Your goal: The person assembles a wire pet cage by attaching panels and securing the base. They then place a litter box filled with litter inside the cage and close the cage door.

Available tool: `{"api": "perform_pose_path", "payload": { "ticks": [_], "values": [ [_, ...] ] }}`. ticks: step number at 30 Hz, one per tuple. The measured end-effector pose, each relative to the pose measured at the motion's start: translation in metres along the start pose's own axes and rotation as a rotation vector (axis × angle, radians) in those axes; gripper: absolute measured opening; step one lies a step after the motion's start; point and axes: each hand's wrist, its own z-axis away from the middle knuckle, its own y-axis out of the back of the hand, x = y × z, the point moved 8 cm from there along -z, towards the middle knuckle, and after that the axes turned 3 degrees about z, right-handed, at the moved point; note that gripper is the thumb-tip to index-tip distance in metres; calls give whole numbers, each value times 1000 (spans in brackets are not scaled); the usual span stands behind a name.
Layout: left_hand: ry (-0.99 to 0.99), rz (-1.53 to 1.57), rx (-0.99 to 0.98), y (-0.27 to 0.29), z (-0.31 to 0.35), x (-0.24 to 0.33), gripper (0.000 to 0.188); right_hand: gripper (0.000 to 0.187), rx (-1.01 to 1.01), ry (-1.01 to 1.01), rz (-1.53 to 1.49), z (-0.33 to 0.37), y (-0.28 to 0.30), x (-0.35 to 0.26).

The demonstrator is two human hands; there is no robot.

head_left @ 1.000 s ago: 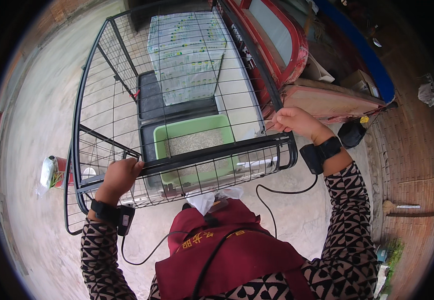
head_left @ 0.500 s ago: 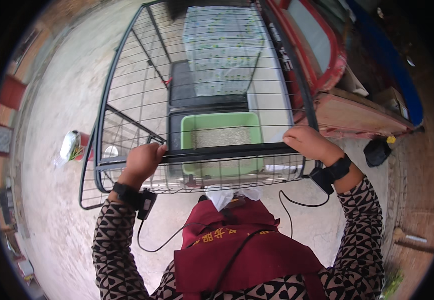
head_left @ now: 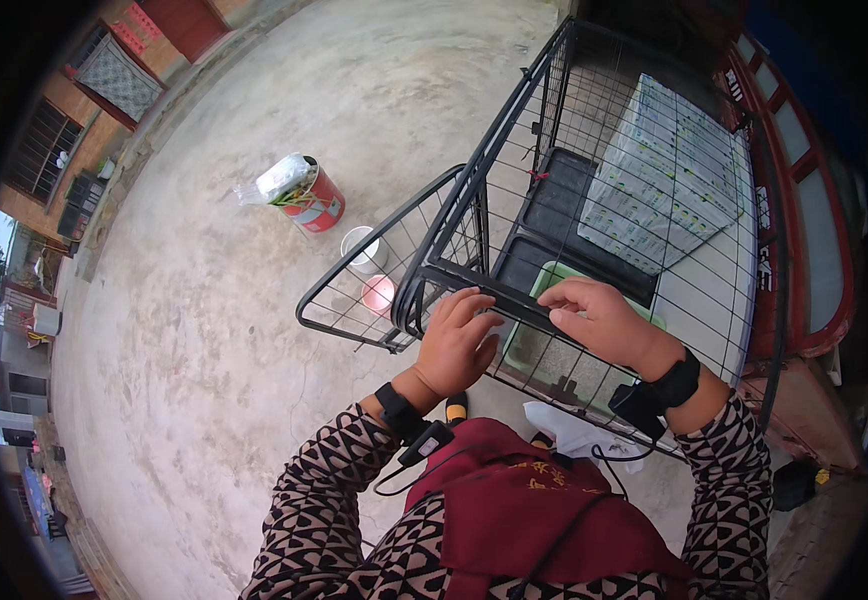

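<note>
A black wire cage (head_left: pixel 642 180) stands in front of me and to the right, its side door (head_left: pixel 354 290) swung out to the left. My left hand (head_left: pixel 456 340) is at the near left corner, fingers bent and apart, fingertips by the thick top bar. Farther right along that bar, my right hand (head_left: pixel 599 318) has its fingers curled over the edge, with the thumb on the near side. Inside the cage lie black trays (head_left: pixel 557 205) and a light green litter box (head_left: pixel 519 345) with pale grains, partly hidden by my right hand and the bars.
A white, green-dotted block of packs (head_left: pixel 659 170) shows through the bars. On the concrete floor (head_left: pixel 204 300) to the left stand a red bucket (head_left: pixel 316 205) with greens and a silvery bag, a white bucket (head_left: pixel 362 250) and a pink container (head_left: pixel 378 294). A red-framed vehicle (head_left: pixel 804 230) borders the right.
My view has swung left, so the cage now sits farther right and more floor shows. My hands are closer together along the bar, and the left hand's grip has loosened.
</note>
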Motion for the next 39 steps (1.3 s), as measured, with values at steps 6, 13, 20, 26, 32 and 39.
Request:
{"api": "perform_pose_path", "payload": {
  "ticks": [6, 13, 20, 26, 32, 39],
  "values": [
    [209, 141, 161, 74, 24, -87, 31, 38, -308, -314, 107, -123, -84, 8],
    [661, 761, 14, 39, 27, -161, 52, 30, -305, -526, -111, -136, -84, 33],
    [727, 1069, -130, 10, 17, -171, 46, 30, -339, -593, -212, -133, -82, 36],
    [427, 690, -89, 9, -10, -164, 49, 30, -334, -489, -70, -140, -77, 28],
    [498, 688, -143, -1, -7, -175, 53, 37, -369, -400, 107, -149, -75, 15],
    [504, 760, -153, 5, -21, -179, 50, 40, -363, -387, 125, -154, -74, 19]
  ]
}}
